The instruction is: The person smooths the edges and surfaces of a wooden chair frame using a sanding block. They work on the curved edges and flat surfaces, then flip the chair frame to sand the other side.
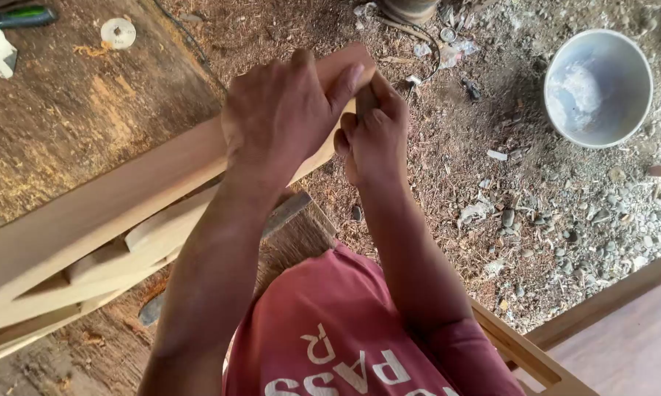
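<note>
A red printed shirt (330, 330) is filling the near foreground. Left of it, a long pale planed wooden board (88, 213) is running from lower left up to the right, its far end under the hands. The left hand (279, 110) is clamping over that end; the right hand (374, 132) is curling shut just beside it, its contents hidden. A round grey bucket (598, 88) is sitting far right.
</note>
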